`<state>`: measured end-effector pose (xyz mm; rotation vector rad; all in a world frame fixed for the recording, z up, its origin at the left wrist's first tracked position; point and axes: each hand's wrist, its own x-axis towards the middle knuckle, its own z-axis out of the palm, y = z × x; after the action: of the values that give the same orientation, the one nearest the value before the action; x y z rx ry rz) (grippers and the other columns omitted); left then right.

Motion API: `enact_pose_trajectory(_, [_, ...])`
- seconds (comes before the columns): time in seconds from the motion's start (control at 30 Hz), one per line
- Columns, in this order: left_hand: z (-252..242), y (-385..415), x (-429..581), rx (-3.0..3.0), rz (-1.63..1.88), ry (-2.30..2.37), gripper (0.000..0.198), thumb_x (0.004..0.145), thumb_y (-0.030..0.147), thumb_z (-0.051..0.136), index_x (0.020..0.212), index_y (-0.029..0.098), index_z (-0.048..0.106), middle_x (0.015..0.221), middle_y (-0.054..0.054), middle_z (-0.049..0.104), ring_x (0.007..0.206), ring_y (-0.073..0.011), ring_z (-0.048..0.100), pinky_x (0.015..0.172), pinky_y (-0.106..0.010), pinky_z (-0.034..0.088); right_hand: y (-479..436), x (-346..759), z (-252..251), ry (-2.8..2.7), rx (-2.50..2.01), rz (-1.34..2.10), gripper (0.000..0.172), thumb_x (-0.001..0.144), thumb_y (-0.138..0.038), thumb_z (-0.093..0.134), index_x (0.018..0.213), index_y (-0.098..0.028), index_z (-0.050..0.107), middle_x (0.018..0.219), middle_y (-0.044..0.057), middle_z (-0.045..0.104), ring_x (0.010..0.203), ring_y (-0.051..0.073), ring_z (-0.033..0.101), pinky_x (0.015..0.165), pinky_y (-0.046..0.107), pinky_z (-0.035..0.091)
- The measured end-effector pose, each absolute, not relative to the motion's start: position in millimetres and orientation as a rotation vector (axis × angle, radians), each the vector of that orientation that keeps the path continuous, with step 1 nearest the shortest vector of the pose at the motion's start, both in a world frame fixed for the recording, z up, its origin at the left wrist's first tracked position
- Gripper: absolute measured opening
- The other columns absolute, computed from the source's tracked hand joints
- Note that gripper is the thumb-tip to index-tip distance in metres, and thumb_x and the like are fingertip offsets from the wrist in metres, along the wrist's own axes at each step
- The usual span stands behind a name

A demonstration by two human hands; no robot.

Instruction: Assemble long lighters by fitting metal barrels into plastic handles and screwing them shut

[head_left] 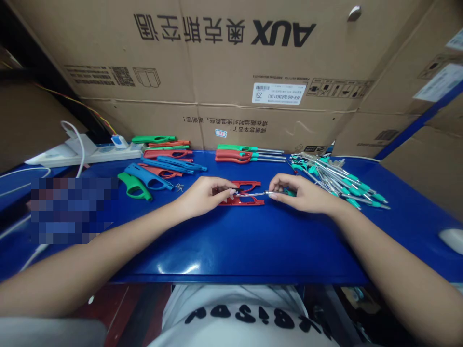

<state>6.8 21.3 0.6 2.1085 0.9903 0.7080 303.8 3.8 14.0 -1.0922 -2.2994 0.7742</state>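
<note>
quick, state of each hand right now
Left hand: closed, pinching the thin wire over the red handle shell.
Right hand: closed, pinching the wire's other end.

Table top (235,241): glossy deep blue.
Handle shell (251,184), centre: red. The wire (251,193) across it is silvery.
Left group: green shell (133,186), blue shell (148,176), red-orange shells (168,154).
Rods (336,176), right: grey metal with teal ends.
Cartons (217,62): brown with black print; label (278,93) is white.
Power strip (90,153): white.
Shirt (231,308): white with black lettering.
</note>
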Motion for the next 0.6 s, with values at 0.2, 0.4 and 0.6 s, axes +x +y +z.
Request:
enact_pose_trajectory(0.2, [1.7, 20.8, 2.3, 2.529, 0.682, 0.907, 0.029, 0.099, 0.03, 0.055, 0.112, 0.017, 0.076, 0.099, -0.009, 0.073, 0.088, -0.0193, 0.069, 0.081, -0.03, 0.053, 5.3, 301.0, 9.6, -2.399, -1.083, 0.771, 0.023, 0.093, -0.043, 0.063, 0.092, -0.02, 0.068, 0.089, 0.004, 0.069, 0.081, 0.018, 0.062, 0.076, 0.032, 0.051])
enact_pose_trajectory(0.4, [-3.2, 22.6, 1.8, 2.619, 0.609, 0.887, 0.025, 0.099, 0.025, 0.055, 0.108, 0.017, 0.076, 0.099, -0.009, 0.068, 0.092, -0.0199, 0.068, 0.085, -0.03, 0.054, 8.2, 301.4, 4.2, -2.474, -1.07, 0.696, 0.019, 0.092, -0.039, 0.065, 0.091, -0.02, 0.07, 0.092, 0.005, 0.07, 0.084, 0.019, 0.063, 0.079, 0.033, 0.05])
enact_pose_trajectory(0.6, [-5.3, 23.9, 1.6, 2.643, 0.634, 0.874, 0.021, 0.097, 0.024, 0.06, 0.104, 0.014, 0.077, 0.094, -0.008, 0.067, 0.086, -0.0183, 0.068, 0.08, -0.029, 0.053, 7.8, 303.2, 5.0, -2.514, -1.017, 0.662, 0.02, 0.095, -0.036, 0.062, 0.097, -0.02, 0.073, 0.097, 0.006, 0.071, 0.088, 0.019, 0.065, 0.082, 0.034, 0.051])
